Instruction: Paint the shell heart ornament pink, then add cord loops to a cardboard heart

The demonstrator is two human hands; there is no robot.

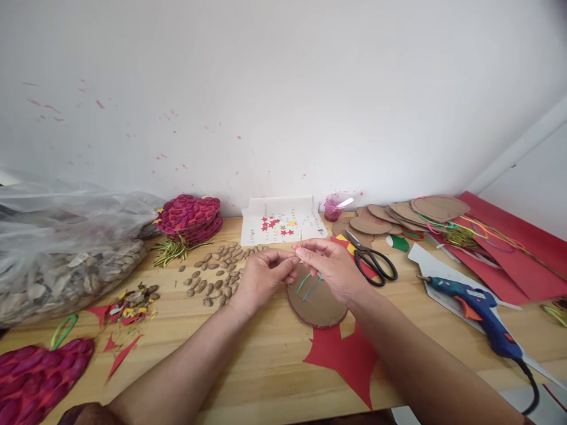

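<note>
My left hand (270, 270) and my right hand (328, 264) meet above a round cardboard disc (316, 310) with blue-green strands across it. A thin yellowish strand (300, 238) sticks up from the pinched fingertips of my right hand. The left fingers are pinched together beside it, and whatever lies between them is too small to make out. Under the disc's near edge lies a cut piece of red paper (349, 360). Several brown seeds (217, 283) are spread to the left of my left hand. Black-handled scissors (374, 260) rest to the right of my right hand.
A blue glue gun (481, 310) with its cord lies at right, near stacked cardboard discs (398, 215) and red sheets (500, 265). White paper with small stars (283, 221) is at the back. A seed-filled plastic bag (66, 254) and purple-red decorated pieces (188, 218) occupy the left.
</note>
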